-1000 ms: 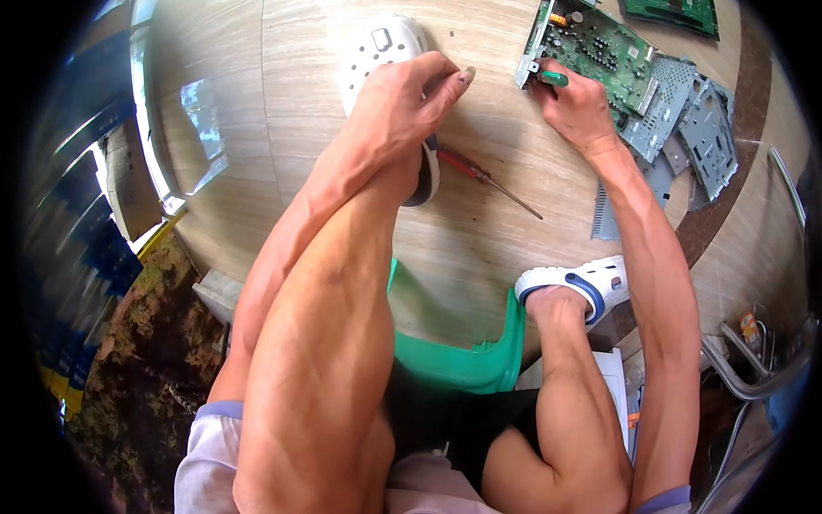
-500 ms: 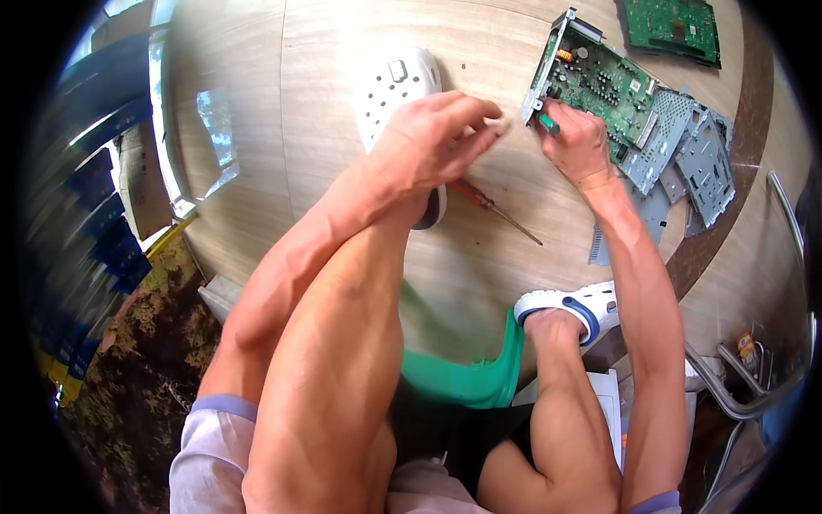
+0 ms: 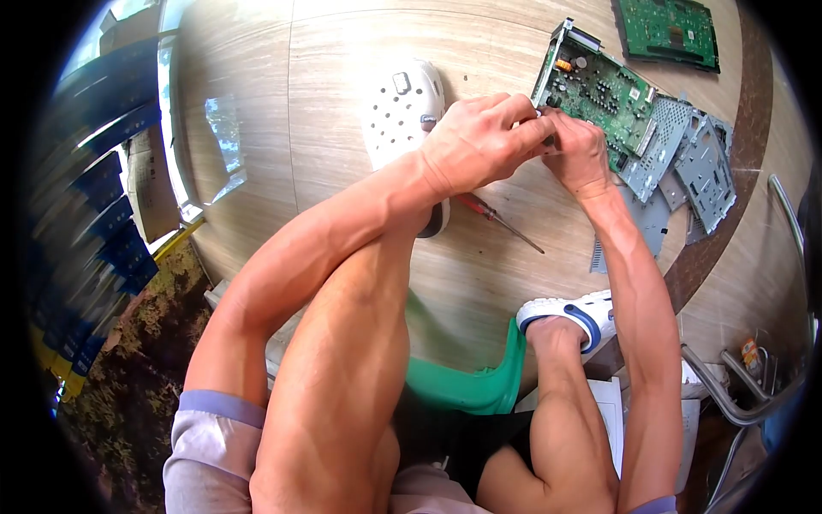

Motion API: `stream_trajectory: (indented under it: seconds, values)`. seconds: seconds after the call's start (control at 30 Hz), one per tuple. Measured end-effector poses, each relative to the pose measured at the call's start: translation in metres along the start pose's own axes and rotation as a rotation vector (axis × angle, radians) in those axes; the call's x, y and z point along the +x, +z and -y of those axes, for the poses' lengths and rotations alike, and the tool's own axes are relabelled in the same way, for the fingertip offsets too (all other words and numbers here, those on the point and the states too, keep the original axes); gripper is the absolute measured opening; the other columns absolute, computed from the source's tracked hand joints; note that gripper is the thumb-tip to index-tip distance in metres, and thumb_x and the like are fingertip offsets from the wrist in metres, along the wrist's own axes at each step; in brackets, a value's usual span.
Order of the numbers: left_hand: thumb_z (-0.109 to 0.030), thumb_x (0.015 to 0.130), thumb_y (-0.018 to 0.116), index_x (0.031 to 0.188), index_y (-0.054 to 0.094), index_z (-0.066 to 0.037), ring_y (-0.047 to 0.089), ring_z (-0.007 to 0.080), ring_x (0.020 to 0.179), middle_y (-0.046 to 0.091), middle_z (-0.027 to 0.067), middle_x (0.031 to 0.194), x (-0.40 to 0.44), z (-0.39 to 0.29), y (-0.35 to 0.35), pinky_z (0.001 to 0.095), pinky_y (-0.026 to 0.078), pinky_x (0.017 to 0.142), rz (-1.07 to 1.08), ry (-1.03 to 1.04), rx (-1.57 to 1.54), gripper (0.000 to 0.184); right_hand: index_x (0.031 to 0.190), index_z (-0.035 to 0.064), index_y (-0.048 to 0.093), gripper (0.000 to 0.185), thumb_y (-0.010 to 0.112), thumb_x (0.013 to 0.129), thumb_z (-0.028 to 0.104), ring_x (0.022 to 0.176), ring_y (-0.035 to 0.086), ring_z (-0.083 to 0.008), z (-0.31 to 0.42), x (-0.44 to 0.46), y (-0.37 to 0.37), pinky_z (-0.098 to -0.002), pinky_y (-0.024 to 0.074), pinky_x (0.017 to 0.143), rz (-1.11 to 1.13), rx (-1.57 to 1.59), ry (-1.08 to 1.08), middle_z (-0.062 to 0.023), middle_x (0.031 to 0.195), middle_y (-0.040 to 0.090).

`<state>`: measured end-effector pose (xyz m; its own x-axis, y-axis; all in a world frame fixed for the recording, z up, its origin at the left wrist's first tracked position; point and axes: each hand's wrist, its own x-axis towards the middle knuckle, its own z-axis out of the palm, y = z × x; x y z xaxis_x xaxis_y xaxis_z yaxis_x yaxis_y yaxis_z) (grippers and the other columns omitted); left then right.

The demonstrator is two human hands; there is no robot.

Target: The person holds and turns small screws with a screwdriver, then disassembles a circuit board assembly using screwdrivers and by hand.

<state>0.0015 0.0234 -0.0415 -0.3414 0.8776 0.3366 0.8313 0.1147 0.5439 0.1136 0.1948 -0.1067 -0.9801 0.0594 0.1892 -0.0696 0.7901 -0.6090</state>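
Observation:
At the near left corner of a metal-edged circuit board unit (image 3: 599,96), my two hands meet. My left hand (image 3: 492,141) is closed, thumb and fingers together at the front of my right hand; what it pinches is hidden. My right hand (image 3: 578,150) is also closed around the place where a green-handled tool showed before; the tool is now mostly covered by fingers. Just below my left hand, a red screwdriver (image 3: 490,214) lies on the floor. Grey perforated metal plates (image 3: 706,171) lie to the right of the board.
A second green circuit board (image 3: 668,32) lies at the top right. White clogs (image 3: 398,111) are on my feet. Beneath me is a green plastic stool (image 3: 471,390). Metal tube legs (image 3: 728,403) stand at the right, and a cardboard piece (image 3: 150,184) at the left.
My left hand has moved right from above the clog to my right hand, its fingers closing. My right hand stays by the board's corner, and the green handle is no longer clearly visible.

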Motion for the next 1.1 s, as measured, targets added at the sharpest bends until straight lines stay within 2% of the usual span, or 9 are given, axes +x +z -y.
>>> stream_trajectory:
  seconds: [0.4, 0.57, 0.77, 0.87, 0.9, 1.1]
  values:
    - [-0.01, 0.078, 0.086, 0.116, 0.074, -0.014, 0.066, 0.0222, 0.068, 0.065, 0.005, 0.086, -0.006, -0.001, 0.001, 0.0343, 0.056, 0.06, 0.011, -0.143, -0.122, 0.04, 0.107, 0.005, 0.069, 0.023, 0.07, 0.084, 0.002, 0.087, 0.073, -0.0303, 0.009, -0.005, -0.012, -0.0389, 0.0603, 0.073, 0.003, 0.037, 0.027, -0.0118, 0.101, 0.074]
    - [-0.011, 0.078, 0.087, 0.117, 0.075, -0.015, 0.068, 0.0225, 0.071, 0.068, 0.0063, 0.089, -0.007, -0.002, -0.002, 0.0346, 0.057, 0.061, 0.053, -0.172, -0.141, 0.041, 0.103, 0.0048, 0.069, 0.02, 0.073, 0.084, 0.001, 0.085, 0.072, -0.0293, 0.015, -0.024, -0.031, -0.0382, 0.0594, 0.073, -0.162, 0.038, 0.119, -0.011, 0.095, 0.073]
    - [-0.011, 0.077, 0.087, 0.118, 0.075, -0.012, 0.069, 0.0235, 0.07, 0.068, 0.0066, 0.087, -0.009, -0.009, -0.008, 0.0355, 0.057, 0.061, 0.136, -0.151, -0.086, 0.042, 0.112, 0.0074, 0.068, 0.032, 0.078, 0.082, 0.007, 0.079, 0.072, -0.0278, 0.025, -0.045, -0.032, -0.0368, 0.0592, 0.069, -0.112, 0.079, 0.249, -0.009, 0.092, 0.072]
    - [-0.014, 0.08, 0.084, 0.118, 0.073, -0.012, 0.065, 0.021, 0.065, 0.065, 0.0035, 0.081, -0.009, -0.008, -0.006, 0.0349, 0.054, 0.057, 0.113, -0.126, -0.1, 0.04, 0.119, 0.0092, 0.065, 0.041, 0.079, 0.081, 0.01, 0.077, 0.072, -0.0274, 0.042, -0.043, -0.022, -0.0364, 0.0592, 0.068, -0.152, 0.21, 0.333, -0.0077, 0.092, 0.072]
    - [-0.012, 0.079, 0.084, 0.119, 0.073, -0.012, 0.066, 0.0222, 0.066, 0.066, 0.0048, 0.082, -0.008, -0.009, -0.007, 0.035, 0.055, 0.059, 0.133, -0.144, -0.108, 0.041, 0.125, 0.0096, 0.062, 0.048, 0.079, 0.08, 0.008, 0.08, 0.072, -0.0281, 0.045, -0.043, -0.019, -0.0367, 0.0595, 0.069, -0.158, 0.22, 0.307, -0.0084, 0.098, 0.072]
    - [-0.007, 0.077, 0.085, 0.121, 0.073, -0.01, 0.069, 0.0258, 0.07, 0.069, 0.0084, 0.087, -0.008, -0.011, -0.013, 0.0362, 0.057, 0.061, 0.159, -0.157, -0.159, 0.046, 0.129, 0.0086, 0.06, 0.055, 0.08, 0.079, 0.006, 0.087, 0.072, -0.0298, 0.058, -0.036, -0.015, -0.038, 0.0601, 0.071, -0.143, 0.293, 0.351, -0.0112, 0.107, 0.07]
